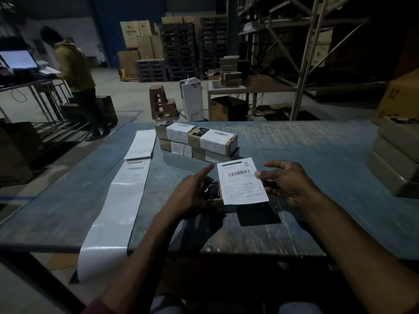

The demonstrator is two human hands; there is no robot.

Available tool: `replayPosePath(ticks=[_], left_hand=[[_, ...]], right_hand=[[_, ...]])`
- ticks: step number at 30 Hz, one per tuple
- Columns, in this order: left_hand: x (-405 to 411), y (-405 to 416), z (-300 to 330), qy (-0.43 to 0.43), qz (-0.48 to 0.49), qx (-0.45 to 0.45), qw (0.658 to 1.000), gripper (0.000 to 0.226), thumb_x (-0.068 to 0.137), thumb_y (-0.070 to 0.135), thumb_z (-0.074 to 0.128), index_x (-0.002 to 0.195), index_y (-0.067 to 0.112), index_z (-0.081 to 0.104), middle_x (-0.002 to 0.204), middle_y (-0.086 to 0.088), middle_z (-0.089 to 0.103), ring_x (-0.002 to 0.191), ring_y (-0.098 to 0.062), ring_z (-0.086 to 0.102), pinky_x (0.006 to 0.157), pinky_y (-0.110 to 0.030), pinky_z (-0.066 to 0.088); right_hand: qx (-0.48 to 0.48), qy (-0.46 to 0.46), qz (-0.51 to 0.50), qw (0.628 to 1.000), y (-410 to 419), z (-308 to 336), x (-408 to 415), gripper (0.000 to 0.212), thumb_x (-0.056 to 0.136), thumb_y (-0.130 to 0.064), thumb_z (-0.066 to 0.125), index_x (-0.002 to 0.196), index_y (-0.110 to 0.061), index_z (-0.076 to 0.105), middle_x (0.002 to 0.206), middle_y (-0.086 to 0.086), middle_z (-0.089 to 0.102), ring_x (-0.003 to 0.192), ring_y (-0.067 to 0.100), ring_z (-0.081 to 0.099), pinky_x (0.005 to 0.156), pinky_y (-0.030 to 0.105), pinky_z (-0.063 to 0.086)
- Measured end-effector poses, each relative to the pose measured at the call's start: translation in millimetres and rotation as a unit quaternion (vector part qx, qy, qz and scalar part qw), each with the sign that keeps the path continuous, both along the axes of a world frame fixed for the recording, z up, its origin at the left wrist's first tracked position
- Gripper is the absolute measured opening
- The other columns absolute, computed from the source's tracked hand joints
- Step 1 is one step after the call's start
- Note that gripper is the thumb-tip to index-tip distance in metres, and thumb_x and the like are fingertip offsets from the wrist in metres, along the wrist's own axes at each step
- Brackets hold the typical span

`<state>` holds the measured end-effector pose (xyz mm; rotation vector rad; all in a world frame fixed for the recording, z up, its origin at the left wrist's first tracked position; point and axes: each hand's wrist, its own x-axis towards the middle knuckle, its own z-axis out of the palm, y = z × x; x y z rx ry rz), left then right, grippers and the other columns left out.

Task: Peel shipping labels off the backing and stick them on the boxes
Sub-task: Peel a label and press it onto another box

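— Fingertips (258, 174) of my right hand (286, 184) pinch the right edge of the peeled shipping label (242, 180), thumb against it, the other fingers spread loosely above. It hangs printed side up, just over the small box (212, 191).

— And your left hand (192, 196)?

— It holds that box down near its left end, forefinger stretched forward and pointing toward the label's top corner. The box is mostly hidden under my palm and the label; I see only its dark printed patch.

— So which step is this?

— Peeling is done for this one, I judge; I am at the sticking step. The label is not yet pressed down, as far as I can tell.

— What does the next move need?

— Lining the label square over the box top, lowering one edge first, then smoothing across with the free left fingers so no wrinkle forms.

— Where are the rest?

— Labelled boxes (197, 138) sit stacked farther back on the table (306, 155). The backing strip (122, 196) trails off the near edge at my left, one label (135, 171) still on it. Unlabelled boxes (394, 155), I think, wait at far right.
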<state>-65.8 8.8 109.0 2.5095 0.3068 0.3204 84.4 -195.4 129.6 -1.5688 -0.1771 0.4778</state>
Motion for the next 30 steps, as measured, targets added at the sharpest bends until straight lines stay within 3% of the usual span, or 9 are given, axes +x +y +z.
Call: replayPosePath(ticks=[8,26,30], left_hand=[[1.9,-0.5,-0.3,0.008,0.002,0.005,1.000,0.117,0.071,0.024,0.094,0.163,0.024,0.022,0.148,-0.009,0.059,0.137,-0.027,0.055,0.114,-0.050,0.046],[2.6,4.7,-6.5,-0.004,0.000,-0.010,1.000,0.107,0.072,0.025,0.094,0.160,0.029,0.032,0.145,-0.005,0.062,0.135,-0.023,0.056,0.114,-0.048,0.046],[2.9,4.4,-5.2,-0.014,-0.013,0.002,1.000,0.094,0.072,0.024,0.093,0.154,0.026,0.047,0.141,-0.002,0.065,0.129,-0.019,0.061,0.108,-0.036,0.049]], right_hand=[[-0.026,0.007,-0.004,1.000,4.8,-8.5,4.8,0.039,0.084,0.005,0.081,0.116,-0.008,0.062,0.098,0.022,0.077,0.072,0.026,0.073,0.046,0.024,0.055],[-0.060,-0.014,0.002,0.998,4.9,-8.1,3.3,0.040,0.082,0.007,0.081,0.115,-0.006,0.062,0.095,0.022,0.076,0.068,0.026,0.072,0.045,0.025,0.052],[-0.072,-0.023,0.000,0.997,4.9,-8.5,3.3,0.042,0.082,0.008,0.081,0.117,-0.004,0.062,0.095,0.023,0.076,0.068,0.027,0.073,0.048,0.028,0.053]])
